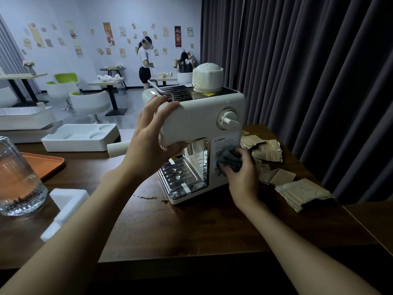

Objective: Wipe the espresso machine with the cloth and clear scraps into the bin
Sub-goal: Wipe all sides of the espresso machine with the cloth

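Dim foreground, brighter back room, wide-angle bending at edges, slight softness.

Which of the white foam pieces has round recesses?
The long foam tray at the table's far edge, left of the espresso machine: two round wells. The foam block beside the glass jar has none.

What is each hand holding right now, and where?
The right hand grips a bunched grey cloth against the espresso machine; the left hand holds its upper section, thumb underneath.
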Tool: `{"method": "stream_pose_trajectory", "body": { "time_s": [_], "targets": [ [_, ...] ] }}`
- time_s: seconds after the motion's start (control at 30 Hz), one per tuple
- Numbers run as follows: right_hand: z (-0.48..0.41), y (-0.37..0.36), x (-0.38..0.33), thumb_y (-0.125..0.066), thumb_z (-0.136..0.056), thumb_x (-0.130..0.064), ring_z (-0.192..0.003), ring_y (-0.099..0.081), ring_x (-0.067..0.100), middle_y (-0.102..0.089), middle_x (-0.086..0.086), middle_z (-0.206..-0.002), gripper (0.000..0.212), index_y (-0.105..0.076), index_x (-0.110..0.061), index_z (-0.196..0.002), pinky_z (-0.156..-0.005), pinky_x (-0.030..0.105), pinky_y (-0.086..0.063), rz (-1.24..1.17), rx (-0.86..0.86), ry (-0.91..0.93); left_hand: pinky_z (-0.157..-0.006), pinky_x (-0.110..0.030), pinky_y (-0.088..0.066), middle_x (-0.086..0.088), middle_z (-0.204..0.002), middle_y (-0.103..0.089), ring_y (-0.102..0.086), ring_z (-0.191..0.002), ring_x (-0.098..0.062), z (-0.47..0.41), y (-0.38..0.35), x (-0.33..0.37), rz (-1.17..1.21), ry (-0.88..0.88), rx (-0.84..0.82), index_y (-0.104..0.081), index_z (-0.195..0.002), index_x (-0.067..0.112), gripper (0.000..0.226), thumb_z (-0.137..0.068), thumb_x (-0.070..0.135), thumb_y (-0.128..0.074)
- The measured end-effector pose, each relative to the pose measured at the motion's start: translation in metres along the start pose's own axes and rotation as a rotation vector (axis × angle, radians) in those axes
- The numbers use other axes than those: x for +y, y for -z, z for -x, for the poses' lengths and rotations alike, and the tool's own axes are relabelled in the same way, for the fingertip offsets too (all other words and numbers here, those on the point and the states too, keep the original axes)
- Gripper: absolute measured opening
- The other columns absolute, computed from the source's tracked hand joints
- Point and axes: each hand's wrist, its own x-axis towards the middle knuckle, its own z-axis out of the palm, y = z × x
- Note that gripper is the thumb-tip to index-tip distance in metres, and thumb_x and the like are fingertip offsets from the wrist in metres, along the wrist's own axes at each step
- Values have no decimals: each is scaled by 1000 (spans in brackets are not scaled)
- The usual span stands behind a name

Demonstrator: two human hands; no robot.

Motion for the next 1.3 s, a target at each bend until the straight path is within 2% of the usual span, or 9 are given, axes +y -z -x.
{"method": "stream_pose_trajectory", "body": {
  "time_s": [0.17,0.33,0.43,0.57,0.77,0.9,1.0,1.13,1.3],
  "targets": [
    [4,-12,-17,-82,-74,-18,-106,-41,6,-43,11,-125,52,-59,-3,-119,-76,-7,-32,31,96,79,-114,-51,-35,-12,-151,-33,-29,-144,-29,0,0,0,-4,6,-4,-44,-144,12,83,-73,23,-86],
    [12,-12,-20,-78,-71,-42,-112,-33,0,-37,5,-130,77,-53,-1,-131,-85,-7,-27,-34,51,74,-113,-54,-36,-11,-152,-32,-28,-144,-29,0,0,0,2,17,-9,-43,-144,14,83,-74,22,-86],
    [12,-12,-24,-70,-83,-36,-108,-38,1,-40,5,-128,61,-55,-1,-131,-83,-8,-28,-96,93,44,-113,-53,-36,-9,-152,-32,-28,-144,-27,1,0,1,4,20,-7,-44,-144,15,83,-73,23,-86],
    [-4,-9,-35,-71,-87,-19,-109,-45,5,-51,7,-125,39,-63,-4,-122,-86,-7,-29,-107,234,56,-113,-51,-37,-8,-151,-33,-29,-143,-26,1,1,1,15,12,-7,-44,-143,16,83,-73,24,-86],
    [-18,-3,-48,-73,-85,-17,-106,-45,1,-59,3,-116,36,-62,-4,-117,-87,-5,-29,-39,276,178,-111,-54,-38,-9,-150,-33,-29,-143,-27,0,2,1,4,4,-7,-42,-143,20,84,-72,25,-86],
    [-30,2,-49,-72,-85,-12,-102,-45,1,-58,8,-114,29,-65,-3,-111,-87,-3,-30,-68,351,122,-110,-57,-38,-11,-150,-33,-30,-143,-30,-1,2,-2,-5,-20,-8,-38,-145,17,86,-74,29,-84],
    [-19,-6,-54,-74,-83,-10,-102,-48,4,-57,7,-112,26,-66,-1,-106,-87,2,-35,-59,278,161,-114,-52,-35,-13,-148,-35,-32,-143,-30,-1,3,-3,27,-33,5,-31,-146,11,90,-74,36,-78],
    [-12,-5,-57,-77,-81,-13,-98,-54,12,-57,-1,-103,27,-67,-5,-105,-84,2,-35,-57,231,198,-116,-52,-32,-16,-149,-36,-31,-143,-33,-2,6,-2,-25,-60,-8,-31,-142,6,92,-69,29,-82],
    [-7,0,-65,-76,-82,-20,-102,-60,16,-65,1,-104,28,-64,-13,-106,-88,30,-51,-114,195,103,-115,-43,-35,-18,-147,-35,-32,-140,-28,1,5,6,-81,-48,13,-42,-138,0,87,-65,14,-87]
  ]
}}
